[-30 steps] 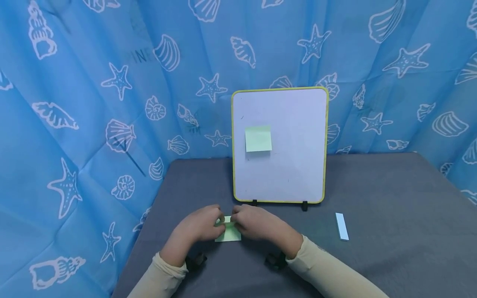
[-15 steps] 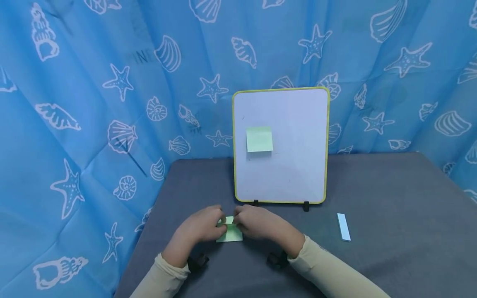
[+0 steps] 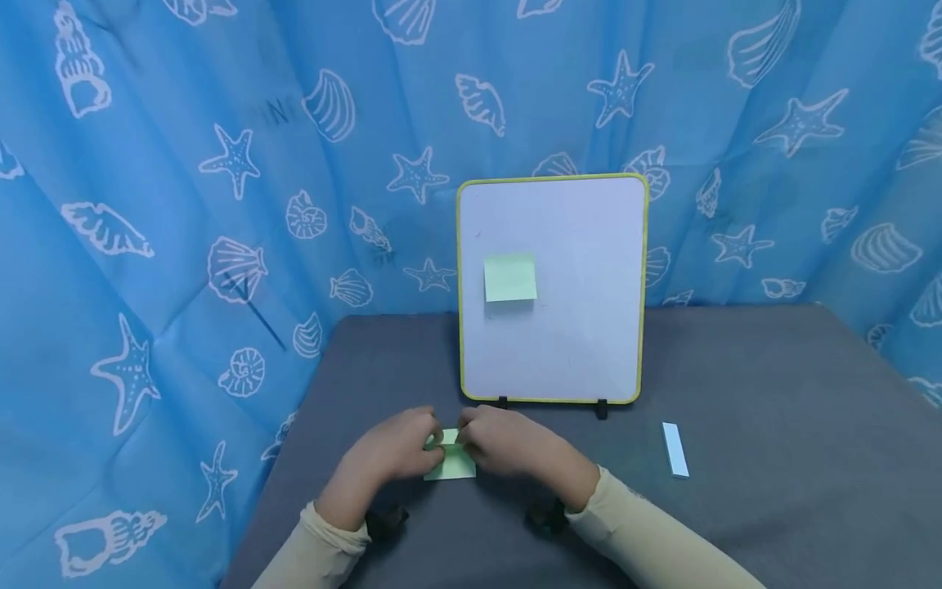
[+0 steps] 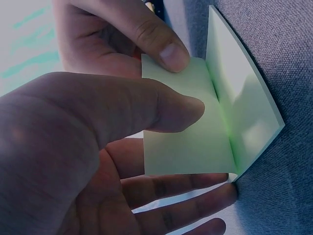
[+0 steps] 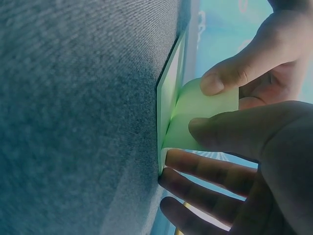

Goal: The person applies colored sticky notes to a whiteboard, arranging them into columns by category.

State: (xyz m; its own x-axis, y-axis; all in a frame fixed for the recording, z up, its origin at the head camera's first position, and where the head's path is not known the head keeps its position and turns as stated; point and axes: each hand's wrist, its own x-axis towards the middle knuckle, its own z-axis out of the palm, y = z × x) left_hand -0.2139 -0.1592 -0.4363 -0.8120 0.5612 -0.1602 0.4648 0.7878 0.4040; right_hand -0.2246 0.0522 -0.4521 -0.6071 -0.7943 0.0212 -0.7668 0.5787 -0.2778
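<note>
Overall, a blue curtain (image 3: 177, 90) with white shell and starfish prints filled the background. Before it stood a table with a grey cloth (image 3: 743, 368), and on the table's far side a whiteboard (image 3: 581, 327) with a yellow edge stood upright.

Left hand (image 3: 397, 443) and right hand (image 3: 508, 439) were close together at the table's middle, just on the near side of the board. Both were clamped on green paper (image 4: 186, 147): in the wrist views each thumb pressed the raised panel from one side, with fingers behind it. Location of the paper: between the hands, its lower panel at the cloth, raised panel joined to it along a straight crease. Whether this was one folded piece or a sheet lifted from a pad could not be told.

A green note (image 3: 510, 278) was on the board, left of centre. To the right of the hands, well apart, a pale blue strip (image 3: 675, 450) lay untouched on the cloth. Smallest noted: the board's black foot (image 3: 602, 409) on the right side.

Change: almost none. Against the two earlier head views, hands and paper kept the same arrangement; only the whole picture had shifted slightly, probably with the head. Judgement: the work was at a steady two-handed hold, any progress being too fine to show, and the raised panel was not yet free.
</note>
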